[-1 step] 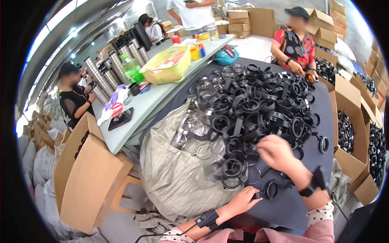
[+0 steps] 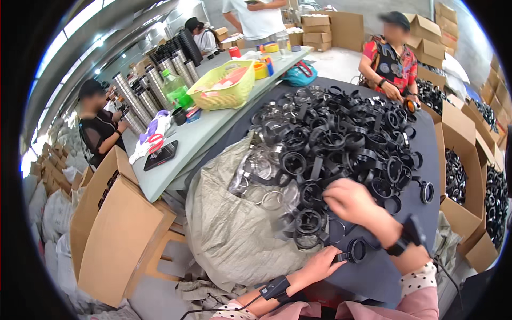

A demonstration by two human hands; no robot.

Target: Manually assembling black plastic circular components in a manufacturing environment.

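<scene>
My left hand (image 2: pixel 322 265) is closed on the short stem of a black ring-shaped part (image 2: pixel 356 250), low over the near edge of the table. The part's round opening points up and to the right. My right hand (image 2: pixel 349 201) is above the near side of a big heap of black ring parts (image 2: pixel 341 133), its fingers curled inward and slightly blurred. Whatever is between those fingers, if anything, is hidden. Beside the heap, clear plastic rings (image 2: pixel 272 199) spill from a pale woven sack (image 2: pixel 224 229).
A dark grey tabletop (image 2: pixel 421 229) carries the heap. Cardboard boxes (image 2: pixel 458 213) of black parts stand to the right, another open box (image 2: pixel 114 229) to the left. A pale side table (image 2: pixel 213 125) holds a yellow basket (image 2: pixel 224 88) and phone (image 2: pixel 160 156). A co-worker (image 2: pixel 392 58) works opposite.
My right hand has shifted a little to the left over the heap. My left hand keeps its hold on the black ring part. The whole view has moved slightly.
</scene>
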